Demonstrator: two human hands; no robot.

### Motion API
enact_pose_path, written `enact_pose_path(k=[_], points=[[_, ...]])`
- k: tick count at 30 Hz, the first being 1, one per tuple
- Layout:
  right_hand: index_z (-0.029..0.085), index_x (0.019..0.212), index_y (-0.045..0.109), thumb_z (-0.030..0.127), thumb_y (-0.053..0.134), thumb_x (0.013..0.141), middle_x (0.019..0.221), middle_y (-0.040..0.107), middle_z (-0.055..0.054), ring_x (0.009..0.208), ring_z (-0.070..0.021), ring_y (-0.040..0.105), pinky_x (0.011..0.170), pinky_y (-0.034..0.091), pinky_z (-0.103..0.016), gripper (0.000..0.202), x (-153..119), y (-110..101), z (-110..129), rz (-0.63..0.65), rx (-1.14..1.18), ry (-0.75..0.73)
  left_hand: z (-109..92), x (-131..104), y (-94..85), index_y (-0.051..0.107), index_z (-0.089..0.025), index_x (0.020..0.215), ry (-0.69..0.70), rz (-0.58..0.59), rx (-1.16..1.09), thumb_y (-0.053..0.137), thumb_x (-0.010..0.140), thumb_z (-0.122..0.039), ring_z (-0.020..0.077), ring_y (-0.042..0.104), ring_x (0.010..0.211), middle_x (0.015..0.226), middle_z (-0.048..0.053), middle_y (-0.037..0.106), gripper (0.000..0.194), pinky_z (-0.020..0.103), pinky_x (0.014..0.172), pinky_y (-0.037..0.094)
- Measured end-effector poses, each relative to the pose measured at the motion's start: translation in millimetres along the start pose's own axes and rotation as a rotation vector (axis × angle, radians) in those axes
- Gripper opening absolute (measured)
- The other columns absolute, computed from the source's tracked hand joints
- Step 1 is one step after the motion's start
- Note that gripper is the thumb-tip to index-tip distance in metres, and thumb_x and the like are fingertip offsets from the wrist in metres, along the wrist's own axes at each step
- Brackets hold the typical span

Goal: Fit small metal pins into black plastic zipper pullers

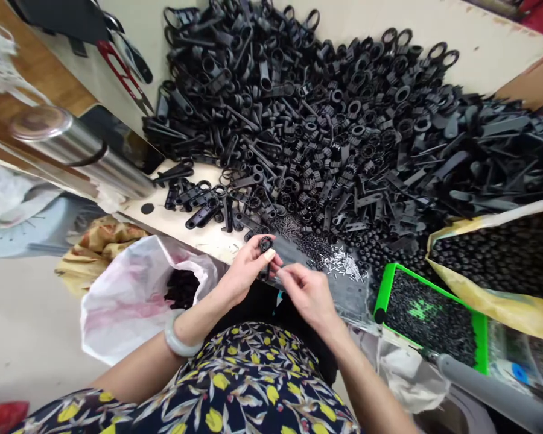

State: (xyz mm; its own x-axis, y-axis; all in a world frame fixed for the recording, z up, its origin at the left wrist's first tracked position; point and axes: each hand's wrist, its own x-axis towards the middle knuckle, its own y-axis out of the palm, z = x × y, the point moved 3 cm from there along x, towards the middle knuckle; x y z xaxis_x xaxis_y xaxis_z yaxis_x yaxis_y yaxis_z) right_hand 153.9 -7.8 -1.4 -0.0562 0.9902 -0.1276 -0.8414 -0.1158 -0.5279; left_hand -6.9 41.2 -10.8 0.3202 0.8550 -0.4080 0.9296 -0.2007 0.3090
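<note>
Just in front of my body, my left hand (248, 268) is closed around a small black plastic lever-like part (266, 245), its round, hollow end facing up. My right hand (308, 295) is beside it, with thumb and forefinger pinched at the part's lower end. Whatever lies between those fingertips is too small to make out. Beyond both hands spreads a large heap of black plastic parts (298, 120), with rings, levers and flat handles mixed together. Small silver pins (344, 263) lie in a pile to the right of my hands, near tiny black pieces (312, 244).
On the right stand a green tray (387, 283) of small black bits and a yellow-edged sack (489, 295) of black beads. A white bag (117, 301) hangs open at the left. Behind it are a steel flask (113, 163) and red-handled scissors (120, 69).
</note>
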Motion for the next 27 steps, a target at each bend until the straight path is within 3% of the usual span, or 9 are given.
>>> enact_pose_path(k=[4, 7, 11, 13, 16, 18, 20, 23, 27], points=[[0.022, 0.107, 0.074, 0.036, 0.053, 0.102, 0.095, 0.075, -0.005, 0.074, -0.0160, 0.065, 0.070, 0.047, -0.027, 0.026, 27.9, -26.1, -17.4, -0.165, -0.305, -0.123, -5.0, 2.1, -10.6, 0.052, -0.019, 0.122, 0.009, -0.037, 0.139, 0.064, 0.089, -0.037, 0.0106, 0.052, 0.056, 0.069, -0.005, 0.058, 0.039, 0.021, 0.053, 0.043], [0.022, 0.106, 0.073, 0.033, 0.052, 0.104, 0.099, 0.075, -0.005, 0.082, -0.0173, 0.068, 0.070, 0.044, -0.026, 0.024, 49.2, -20.5, -19.7, -0.131, -0.536, -0.159, -3.4, -2.0, -12.5, 0.051, -0.021, 0.120, 0.001, -0.075, 0.219, 0.060, 0.088, -0.031, 0.0090, 0.052, 0.054, 0.072, -0.006, 0.058, 0.034, 0.020, 0.050, 0.039], [0.022, 0.102, 0.073, 0.031, 0.053, 0.103, 0.099, 0.075, -0.006, 0.075, -0.0164, 0.066, 0.062, 0.038, -0.027, 0.022, 61.2, -9.8, -15.3, -0.133, -0.694, -0.106, 2.1, -8.1, -5.2, 0.048, -0.022, 0.118, -0.006, -0.059, 0.152, 0.063, 0.086, -0.028, 0.0079, 0.053, 0.052, 0.071, -0.008, 0.057, 0.036, 0.019, 0.051, 0.042], [0.021, 0.097, 0.074, 0.031, 0.056, 0.102, 0.091, 0.074, -0.005, 0.072, -0.0157, 0.064, 0.062, 0.039, -0.027, 0.021, 56.7, -11.7, -15.4, -0.146, -0.599, -0.100, 5.7, -9.6, -0.2, 0.050, -0.022, 0.112, -0.025, -0.060, 0.079, 0.067, 0.086, -0.032, 0.0066, 0.047, 0.046, 0.064, -0.010, 0.053, 0.033, 0.018, 0.047, 0.038], [0.021, 0.092, 0.075, 0.038, 0.065, 0.096, 0.074, 0.069, 0.000, 0.061, -0.0135, 0.058, 0.060, 0.041, -0.026, 0.020, 37.5, -19.5, -21.9, -0.160, -0.191, -0.036, 12.8, -9.4, 9.9, 0.053, -0.020, 0.100, -0.100, -0.027, -0.020, 0.072, 0.087, -0.043, 0.0064, 0.047, 0.042, 0.061, -0.008, 0.057, 0.032, 0.017, 0.040, 0.033], [0.021, 0.094, 0.075, 0.043, 0.070, 0.093, 0.075, 0.071, -0.001, 0.060, -0.0134, 0.057, 0.058, 0.044, -0.026, 0.023, 20.4, -21.7, -27.6, -0.174, 0.107, 0.038, 17.2, -8.4, 17.9, 0.056, -0.019, 0.100, -0.143, 0.015, -0.082, 0.074, 0.085, -0.045, 0.0079, 0.054, 0.046, 0.069, -0.003, 0.065, 0.036, 0.017, 0.040, 0.035], [0.021, 0.095, 0.077, 0.044, 0.072, 0.092, 0.081, 0.073, -0.002, 0.066, -0.0148, 0.060, 0.060, 0.046, -0.027, 0.023, 4.9, -20.2, -29.8, -0.203, 0.265, 0.057, 19.7, -7.7, 24.7, 0.058, -0.018, 0.105, -0.145, 0.035, -0.130, 0.076, 0.084, -0.044, 0.0090, 0.057, 0.050, 0.070, -0.002, 0.066, 0.039, 0.017, 0.042, 0.038], [0.023, 0.097, 0.079, 0.038, 0.071, 0.094, 0.077, 0.066, -0.001, 0.066, -0.0141, 0.055, 0.061, 0.044, -0.027, 0.017, -8.7, -16.7, -26.8, -0.263, 0.229, -0.003, 20.1, -8.2, 29.9, 0.058, -0.018, 0.107, -0.114, 0.015, -0.163, 0.079, 0.082, -0.040, 0.0085, 0.056, 0.049, 0.063, -0.006, 0.061, 0.039, 0.017, 0.043, 0.039], [0.024, 0.098, 0.080, 0.034, 0.069, 0.095, 0.073, 0.059, 0.001, 0.063, -0.0135, 0.050, 0.059, 0.042, -0.028, 0.014, -11.5, -15.5, -20.0, -0.279, 0.071, -0.093, 18.6, -10.9, 30.0, 0.058, -0.018, 0.107, -0.107, -0.005, -0.148, 0.082, 0.077, -0.033, 0.0070, 0.059, 0.048, 0.073, -0.004, 0.065, 0.042, 0.016, 0.042, 0.038]])
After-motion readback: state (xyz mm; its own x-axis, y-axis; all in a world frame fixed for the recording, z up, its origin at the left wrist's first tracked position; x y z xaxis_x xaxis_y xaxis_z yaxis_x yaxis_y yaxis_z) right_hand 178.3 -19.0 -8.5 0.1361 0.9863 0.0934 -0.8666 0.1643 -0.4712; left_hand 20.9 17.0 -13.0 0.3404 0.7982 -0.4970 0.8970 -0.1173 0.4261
